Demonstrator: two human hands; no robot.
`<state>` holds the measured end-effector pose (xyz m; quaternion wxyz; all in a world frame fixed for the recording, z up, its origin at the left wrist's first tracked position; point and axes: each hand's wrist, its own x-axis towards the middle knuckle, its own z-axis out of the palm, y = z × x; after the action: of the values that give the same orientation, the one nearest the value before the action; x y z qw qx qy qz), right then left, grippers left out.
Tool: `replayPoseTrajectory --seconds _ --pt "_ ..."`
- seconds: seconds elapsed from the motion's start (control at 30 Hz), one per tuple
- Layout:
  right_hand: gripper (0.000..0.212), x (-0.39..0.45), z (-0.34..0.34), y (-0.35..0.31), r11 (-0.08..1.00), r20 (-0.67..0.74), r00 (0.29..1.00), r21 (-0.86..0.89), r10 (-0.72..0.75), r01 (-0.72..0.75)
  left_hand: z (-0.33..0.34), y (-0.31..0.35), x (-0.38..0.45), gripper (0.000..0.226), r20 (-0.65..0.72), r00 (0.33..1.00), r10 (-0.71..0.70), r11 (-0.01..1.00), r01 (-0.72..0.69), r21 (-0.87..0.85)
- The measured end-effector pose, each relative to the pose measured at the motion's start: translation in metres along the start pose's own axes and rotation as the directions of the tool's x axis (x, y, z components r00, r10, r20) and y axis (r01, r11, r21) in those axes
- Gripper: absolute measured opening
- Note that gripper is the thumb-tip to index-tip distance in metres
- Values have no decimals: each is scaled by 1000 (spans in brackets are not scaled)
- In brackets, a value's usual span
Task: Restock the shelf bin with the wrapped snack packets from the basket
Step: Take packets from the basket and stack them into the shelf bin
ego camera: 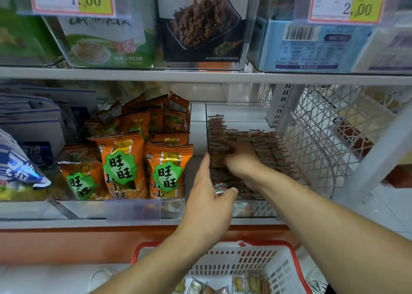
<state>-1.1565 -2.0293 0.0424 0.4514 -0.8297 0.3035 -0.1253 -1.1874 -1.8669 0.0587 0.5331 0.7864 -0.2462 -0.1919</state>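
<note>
Both your hands are in the clear shelf bin, so you are at the placing and tidying step. Your right hand curls down onto the standing row of wrapped snack packets; whether it pinches 1 or only presses the row, you cannot tell from here. Your left hand lies flat with fingers straight along the bin's left wall, thumb touching a front packet. More packets wait in the red-rimmed basket just below. Next, I judge, you free 1 hand and reach down for another batch.
</note>
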Motion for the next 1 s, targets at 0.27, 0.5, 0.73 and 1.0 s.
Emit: replayPoseTrajectory --seconds 0.27,0.5,0.73,1.0 --pt "42 0 3 7 995 -75 992 -34 -97 95 -2 0 -9 90 8 1000 18 1000 -18 20" --pt "56 -3 -3 9 998 -73 995 -34 -61 59 -1 -1 -26 91 21 1000 10 1000 -10 4" --pt "44 -35 -22 -2 960 -228 937 24 -266 278 6 -2 -55 58 -81 990 116 991 -121 -58" --pt "16 -136 1 81 507 161 532 -170 -831 845 23 -129 -86 30 271 924 -269 951 210 226"
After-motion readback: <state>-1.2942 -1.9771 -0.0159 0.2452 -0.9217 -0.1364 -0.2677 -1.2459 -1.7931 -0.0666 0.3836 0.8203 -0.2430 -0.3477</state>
